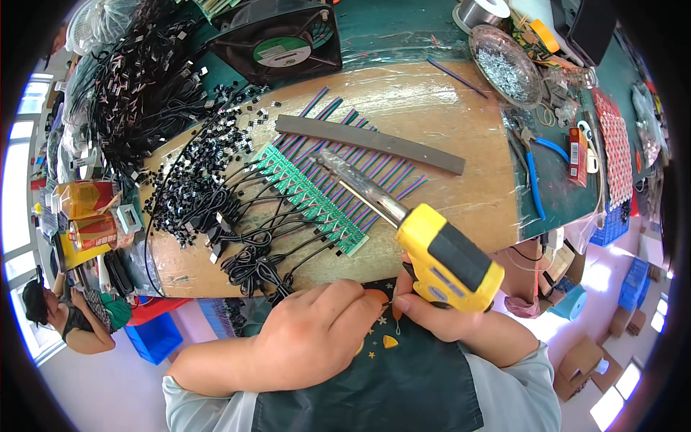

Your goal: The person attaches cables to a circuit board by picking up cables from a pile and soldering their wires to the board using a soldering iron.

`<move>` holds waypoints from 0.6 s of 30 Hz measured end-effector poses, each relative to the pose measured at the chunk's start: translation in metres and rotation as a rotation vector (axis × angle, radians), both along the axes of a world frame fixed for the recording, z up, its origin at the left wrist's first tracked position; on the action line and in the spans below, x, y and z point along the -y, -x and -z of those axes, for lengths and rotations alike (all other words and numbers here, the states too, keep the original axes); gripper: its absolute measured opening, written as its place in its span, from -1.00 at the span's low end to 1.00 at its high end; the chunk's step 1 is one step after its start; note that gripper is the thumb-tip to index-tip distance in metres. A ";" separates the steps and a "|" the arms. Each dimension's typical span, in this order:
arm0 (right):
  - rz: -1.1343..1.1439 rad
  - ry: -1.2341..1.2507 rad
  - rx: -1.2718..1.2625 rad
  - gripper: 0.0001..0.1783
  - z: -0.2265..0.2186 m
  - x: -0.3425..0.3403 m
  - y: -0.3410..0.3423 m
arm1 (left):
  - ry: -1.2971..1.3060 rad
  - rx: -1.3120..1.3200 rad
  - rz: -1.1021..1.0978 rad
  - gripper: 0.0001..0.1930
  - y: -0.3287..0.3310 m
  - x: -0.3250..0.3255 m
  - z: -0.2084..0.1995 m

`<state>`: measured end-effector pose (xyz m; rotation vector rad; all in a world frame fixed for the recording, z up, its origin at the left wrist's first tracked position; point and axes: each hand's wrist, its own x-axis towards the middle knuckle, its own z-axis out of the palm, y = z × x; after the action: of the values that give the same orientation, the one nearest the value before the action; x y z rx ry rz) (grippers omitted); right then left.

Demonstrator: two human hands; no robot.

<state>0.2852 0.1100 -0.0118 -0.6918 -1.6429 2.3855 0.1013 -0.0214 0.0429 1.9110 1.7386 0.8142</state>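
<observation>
My right hand [439, 317] grips a yellow and black soldering gun [446, 255] whose metal barrel [360, 187] points up-left over a row of green circuit boards [309, 194]. Coloured ribbon wires [360, 144] run from the boards under a grey strip [367, 142]; black cables [252, 237] lead off their near side. My left hand [317, 335] is closed in front of my chest, its fingertips meeting my right fingers near a thin solder wire [396, 324]. Whether the left fingers pinch the wire is unclear.
A pile of small black connectors [209, 158] and bundled black cables [137, 79] lies at left. A black fan [277, 39] stands at the back. Blue-handled pliers [536, 169], a glass dish [504, 65] and a solder spool [482, 11] sit at right. Another person [65, 317] sits lower left.
</observation>
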 end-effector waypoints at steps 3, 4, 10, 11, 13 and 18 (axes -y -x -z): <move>-0.106 -0.424 0.034 -0.70 -0.001 0.002 0.001 | 0.229 0.000 -0.069 -0.79 -0.006 0.003 -0.011; -0.154 -0.397 -0.021 -0.67 -0.004 -0.002 0.004 | 0.274 0.079 -0.096 -0.83 -0.005 0.002 -0.016; 0.011 -0.449 0.089 -0.89 -0.003 -0.007 -0.011 | 0.387 0.344 -0.129 -0.89 0.009 0.002 -0.040; 0.063 -0.355 0.058 -0.90 -0.005 -0.009 -0.014 | 0.391 0.409 -0.162 -0.89 0.012 0.003 -0.042; 0.188 -0.208 -0.024 -0.92 -0.002 -0.001 -0.017 | 0.321 0.367 -0.188 -0.88 0.020 0.003 -0.031; 0.127 -0.197 -0.073 -0.88 0.012 0.000 -0.025 | 0.103 0.012 -0.344 -0.86 0.021 -0.006 0.017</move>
<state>0.3100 0.1098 -0.0239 -0.6445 -1.7193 2.1020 0.0807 -0.0156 0.0261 1.5601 2.0918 0.8310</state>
